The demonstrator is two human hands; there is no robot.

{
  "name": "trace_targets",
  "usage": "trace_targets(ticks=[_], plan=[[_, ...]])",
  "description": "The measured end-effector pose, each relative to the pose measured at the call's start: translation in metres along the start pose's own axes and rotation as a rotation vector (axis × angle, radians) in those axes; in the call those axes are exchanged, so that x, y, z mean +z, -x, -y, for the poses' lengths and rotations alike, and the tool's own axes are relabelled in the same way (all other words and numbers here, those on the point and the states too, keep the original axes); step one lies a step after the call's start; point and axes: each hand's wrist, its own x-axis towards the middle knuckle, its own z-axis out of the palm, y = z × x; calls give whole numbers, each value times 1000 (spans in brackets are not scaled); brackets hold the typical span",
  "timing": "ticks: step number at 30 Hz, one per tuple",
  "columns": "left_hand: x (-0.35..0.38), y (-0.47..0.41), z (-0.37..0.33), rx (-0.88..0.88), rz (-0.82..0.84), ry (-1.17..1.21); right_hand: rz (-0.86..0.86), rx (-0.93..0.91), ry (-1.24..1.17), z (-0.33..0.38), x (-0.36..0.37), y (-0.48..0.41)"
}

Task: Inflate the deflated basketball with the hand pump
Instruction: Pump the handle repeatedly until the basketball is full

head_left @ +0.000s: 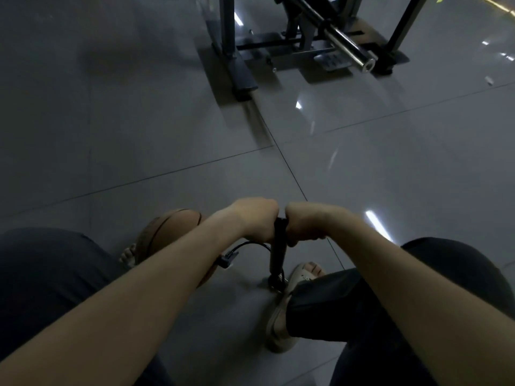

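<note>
Left hand (256, 218) and right hand (305, 222) were each curled tight round the cross-handle of the hand pump (277, 252), knuckles nearly meeting above the shaft.

From where I stood, the biggest worry was the basketball (167, 229). It lay on the glossy tiled floor (167, 135) below and to the left of the left hand, half hidden by that forearm, with bare toes just beside it. Nothing I could see pinned it, so a hard stroke might have rolled it and dragged on the line.

The pump stood upright straight under the two fists, its foot (276, 282) beside the toe of the right sandal (303, 274). I couldn't tell whether the sandal was actually pressing on it. On tile that slick, a push off the shaft's line looked likely to skid or tip it.

The hose (250, 244) looped out just below the left hand towards the ball, ending in a small connector (227, 259) under the left forearm. Whether the needle sat properly in the valve was hidden. If it didn't, air would leak, or the needle could bend.

Both arms reached forward and down, close to straight. The wrists were dipped and the backs of the hands faced up, with the fingers tucked out of sight beneath the handle.
</note>
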Motion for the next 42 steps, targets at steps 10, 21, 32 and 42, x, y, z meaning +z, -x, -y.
trace_targets(ticks=[10,21,32,42], plan=[[80,-19,6,43,-64,-87,-56,-49,93,-23,65,-44],[90,3,-15,115,146,-119,20,5,80,-17,103,-14],[-23,20,-5,77,-107,7,-36,10,-49,2,-15,28],[87,-12,5,104,-190,-130,-77,-16,125,-18,67,-35]])
